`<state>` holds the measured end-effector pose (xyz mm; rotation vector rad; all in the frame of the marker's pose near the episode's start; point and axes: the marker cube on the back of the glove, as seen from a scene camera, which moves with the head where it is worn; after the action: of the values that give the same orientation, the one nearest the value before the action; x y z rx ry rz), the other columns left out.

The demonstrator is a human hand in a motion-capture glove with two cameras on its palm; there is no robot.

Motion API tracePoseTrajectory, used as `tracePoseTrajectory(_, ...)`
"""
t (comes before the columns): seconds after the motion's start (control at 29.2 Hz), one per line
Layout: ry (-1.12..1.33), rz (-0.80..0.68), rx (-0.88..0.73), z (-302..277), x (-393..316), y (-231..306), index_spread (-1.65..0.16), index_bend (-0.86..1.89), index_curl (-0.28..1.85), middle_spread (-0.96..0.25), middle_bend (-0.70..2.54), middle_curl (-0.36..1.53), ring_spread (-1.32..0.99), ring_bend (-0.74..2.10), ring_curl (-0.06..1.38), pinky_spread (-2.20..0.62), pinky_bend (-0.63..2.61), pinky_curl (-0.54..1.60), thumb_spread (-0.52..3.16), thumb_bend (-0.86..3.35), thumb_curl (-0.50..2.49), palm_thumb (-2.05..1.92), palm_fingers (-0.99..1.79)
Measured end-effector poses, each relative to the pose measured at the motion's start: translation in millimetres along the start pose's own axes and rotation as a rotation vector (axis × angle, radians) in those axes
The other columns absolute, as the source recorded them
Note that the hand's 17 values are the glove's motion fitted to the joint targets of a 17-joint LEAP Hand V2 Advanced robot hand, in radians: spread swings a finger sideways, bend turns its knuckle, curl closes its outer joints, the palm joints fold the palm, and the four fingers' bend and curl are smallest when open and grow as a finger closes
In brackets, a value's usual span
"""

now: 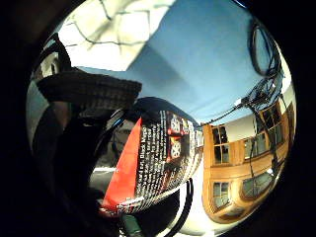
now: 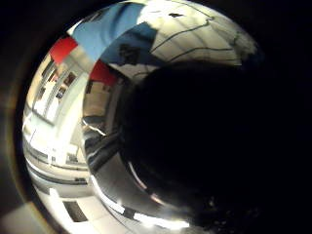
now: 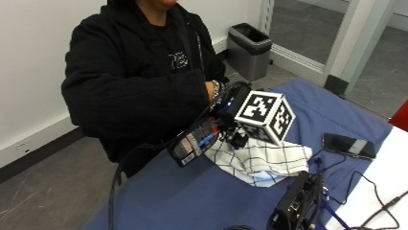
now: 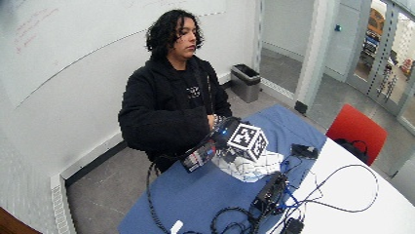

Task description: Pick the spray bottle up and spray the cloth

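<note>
My gloved right hand [image 3: 227,102] grips the top of a black spray bottle [image 3: 194,141] with a red and white label. The bottle hangs tilted above the blue table [image 3: 172,196], its base pointing toward the person's side edge. A white cloth [image 3: 263,159] with a dark grid lies crumpled on the table just beside and below the hand. In the little finger side palm view the bottle's label [image 1: 148,163] fills the middle, with the cloth [image 1: 113,39] behind it. In the thumb side palm view the dark bottle [image 2: 195,146] blocks most of the picture, with the cloth [image 2: 195,34] past it.
A black phone [image 3: 347,145] lies beyond the cloth on the blue table. A black box [image 3: 296,203] with cables stands at the near edge, next to a white tabletop [image 3: 389,182]. A grey bin [image 3: 250,43] stands on the floor and a red chair [image 4: 355,129] beside the table.
</note>
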<state>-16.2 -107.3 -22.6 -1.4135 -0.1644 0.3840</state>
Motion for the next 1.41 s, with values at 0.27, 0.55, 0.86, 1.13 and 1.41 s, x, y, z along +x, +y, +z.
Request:
tracePoseTrajectory(0.27, -0.068, -0.332, 0.131, -39, -77, 22, -0.27, 0.18, 0.65, -0.19, 0.59, 0.61, -0.21, 0.66, 0.52, -0.23, 0.40, 0.45, 0.68, -0.01, 0.86, 1.03, 1.24)
tracePoseTrajectory(0.55, -0.211, -0.668, 0.284, -90, -162, 3, -0.27, 0.18, 0.66, -0.19, 0.59, 0.61, -0.21, 0.66, 0.52, -0.23, 0.40, 0.45, 0.68, -0.02, 0.87, 1.03, 1.24)
tracePoseTrajectory(0.86, -0.342, -0.985, 0.277, -48, -213, -45, -0.27, 0.18, 0.66, -0.19, 0.60, 0.62, -0.21, 0.66, 0.52, -0.23, 0.40, 0.45, 0.67, -0.02, 0.88, 1.02, 1.24)
tracePoseTrajectory(1.13, -0.477, -1.193, 0.610, -66, -245, -99, -0.27, 0.19, 0.67, -0.19, 0.60, 0.62, -0.21, 0.65, 0.52, -0.23, 0.39, 0.45, 0.65, -0.02, 0.89, 1.02, 1.24)
tracePoseTrajectory(1.41, -0.457, -1.206, 0.597, -23, -231, -132, -0.27, 0.19, 0.68, -0.18, 0.60, 0.62, -0.21, 0.65, 0.52, -0.24, 0.39, 0.45, 0.62, -0.02, 0.90, 1.01, 1.27)
